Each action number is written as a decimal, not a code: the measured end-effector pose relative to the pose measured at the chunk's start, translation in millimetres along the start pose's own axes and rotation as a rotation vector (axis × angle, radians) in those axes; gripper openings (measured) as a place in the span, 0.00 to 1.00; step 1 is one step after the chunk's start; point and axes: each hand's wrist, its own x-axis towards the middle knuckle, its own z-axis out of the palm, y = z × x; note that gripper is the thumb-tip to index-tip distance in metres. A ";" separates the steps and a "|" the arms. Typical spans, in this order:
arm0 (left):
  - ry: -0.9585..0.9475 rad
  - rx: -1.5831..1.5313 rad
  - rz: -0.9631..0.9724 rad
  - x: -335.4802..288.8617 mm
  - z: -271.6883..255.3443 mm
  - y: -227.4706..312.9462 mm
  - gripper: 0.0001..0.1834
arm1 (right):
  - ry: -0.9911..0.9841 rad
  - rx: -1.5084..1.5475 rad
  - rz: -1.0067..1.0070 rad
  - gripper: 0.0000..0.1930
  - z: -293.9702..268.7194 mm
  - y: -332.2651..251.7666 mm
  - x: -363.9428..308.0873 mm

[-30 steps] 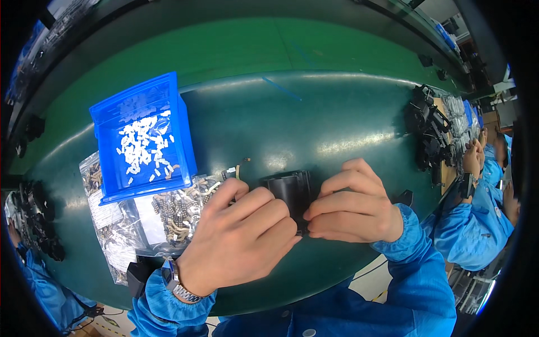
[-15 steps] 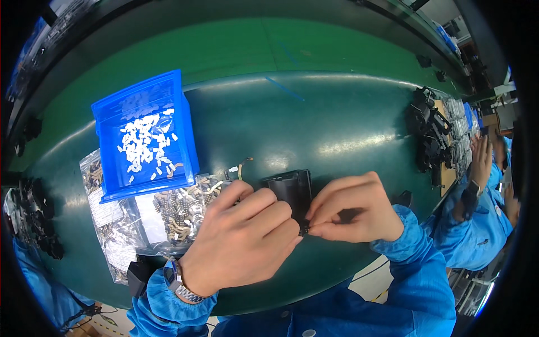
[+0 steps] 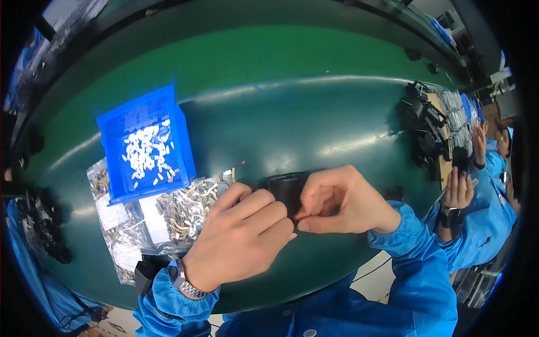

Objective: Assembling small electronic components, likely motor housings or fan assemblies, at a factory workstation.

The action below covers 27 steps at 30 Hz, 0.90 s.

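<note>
A black, box-like plastic part (image 3: 285,194) is before me on the table, its lower portion covered by my hands. My left hand (image 3: 241,238) is closed, back upward, with curled fingers against the part's left side. From the right, my right hand (image 3: 339,202) meets it in a pinch, thumb and forefinger together at the part's near end. Whatever is between those fingertips is hidden. Beside my left hand lies a clear plastic bag (image 3: 182,216) of small braided cable pieces.
A blue bin (image 3: 182,149) with many small white pieces stands on the green table (image 3: 241,129), left of centre. Another bag (image 3: 120,241) lies nearer. Black parts (image 3: 424,126) are heaped at the right, where a co-worker in blue (image 3: 483,208) handles something dark.
My right hand has turned slightly and its pinch has shifted left along the part's near end. The view moved a little. The co-worker's hands have moved apart.
</note>
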 end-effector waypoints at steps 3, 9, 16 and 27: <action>0.004 0.046 0.002 3.9 -5.0 2.8 0.11 | -0.023 -0.493 -0.343 0.16 -17.4 -11.4 -4.9; 0.063 0.092 -0.007 3.0 -10.4 6.3 0.13 | -0.029 -1.025 -0.746 0.37 -17.5 -29.7 13.5; 0.440 0.079 -0.027 4.4 -17.0 11.9 0.17 | -0.068 -0.925 -0.801 0.39 -31.8 -57.2 49.7; 0.423 0.023 0.005 -1.3 1.7 8.5 0.13 | 0.833 -0.829 -0.515 0.41 -68.8 -54.8 212.6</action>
